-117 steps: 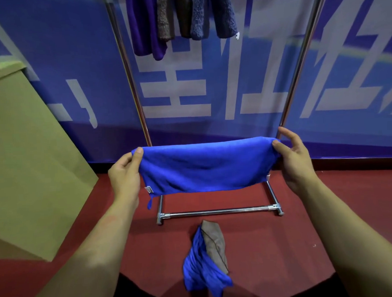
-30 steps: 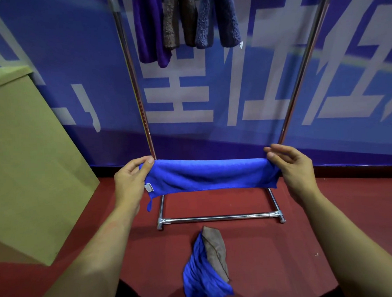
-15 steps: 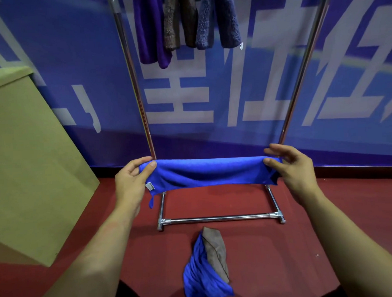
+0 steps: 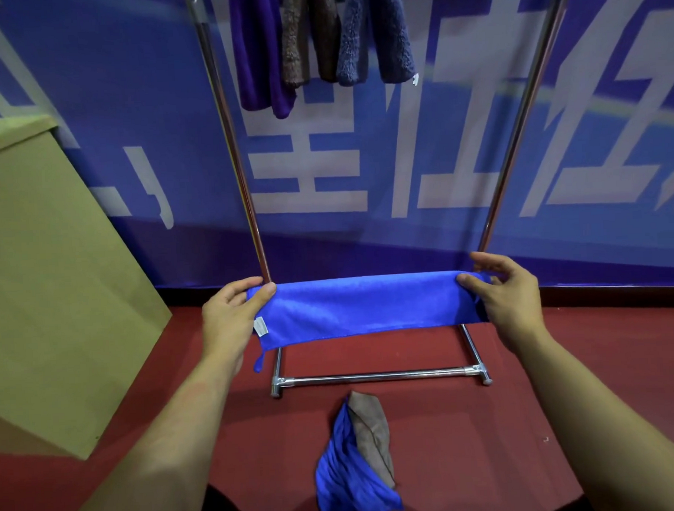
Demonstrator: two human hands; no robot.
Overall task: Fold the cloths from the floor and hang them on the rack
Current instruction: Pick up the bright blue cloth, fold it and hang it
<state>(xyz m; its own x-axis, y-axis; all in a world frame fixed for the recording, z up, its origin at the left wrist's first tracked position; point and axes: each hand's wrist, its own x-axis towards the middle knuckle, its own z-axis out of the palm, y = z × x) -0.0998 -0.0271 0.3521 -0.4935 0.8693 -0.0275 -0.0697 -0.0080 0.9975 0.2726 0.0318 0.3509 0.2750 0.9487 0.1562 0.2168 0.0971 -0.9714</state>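
Compared with 0.5 s ago, the blue cloth (image 4: 368, 306) is hanging flatter and a little deeper between the hands, its sag gone. From the head view, the left hand (image 4: 230, 318) is pinching the cloth's left end, thumb on top, beside the small white label (image 4: 260, 326). The right hand (image 4: 503, 298) is pinching the right end, upper fingers stretching out above it. This folded strip is hovering in front of the rack (image 4: 375, 377). 2 cloths, 1 blue and 1 brown, are lying as a pile (image 4: 359, 459) on the red floor (image 4: 489, 422). Several cloths (image 4: 318, 43) are hanging above. At left, a cardboard box (image 4: 51, 287) is standing.
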